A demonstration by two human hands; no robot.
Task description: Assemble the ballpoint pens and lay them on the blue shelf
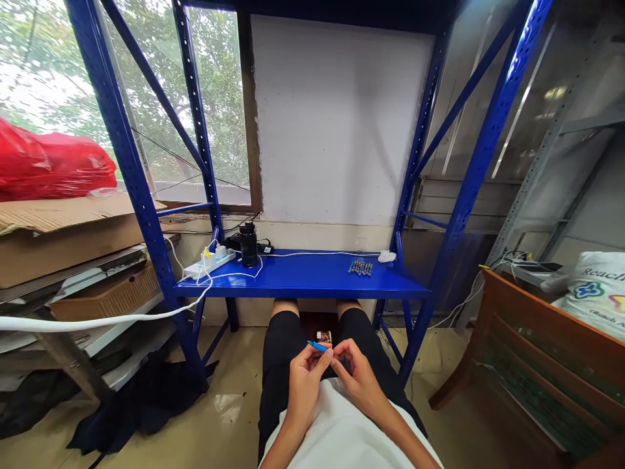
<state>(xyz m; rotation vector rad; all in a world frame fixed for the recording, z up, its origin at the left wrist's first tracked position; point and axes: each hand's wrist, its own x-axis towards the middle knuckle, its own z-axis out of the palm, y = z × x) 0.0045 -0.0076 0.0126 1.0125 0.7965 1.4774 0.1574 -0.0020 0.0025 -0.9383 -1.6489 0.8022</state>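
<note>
Above my lap, a slim blue pen-like stick (317, 346) points up and to the left. My left hand (305, 378) is closed, its thumb and fingers pinching the stick. My right hand (360, 378) meets it at the stick's lower right end, with thumb and fingertips pressed together. Whatever lies between those right fingertips is hidden by the fingers. Just beyond my hands, a small item with a printed label (323, 337) shows between my thighs, partly covered.
A blue metal shelf (303, 280) spans in front of my knees. On it are a black bottle (249, 245), a white power strip (208, 264), several small dark cylinders (360, 268) and a crumpled white wad (387, 256). A white cable (122, 319) crosses at left; a wooden chair (537, 339) stands right.
</note>
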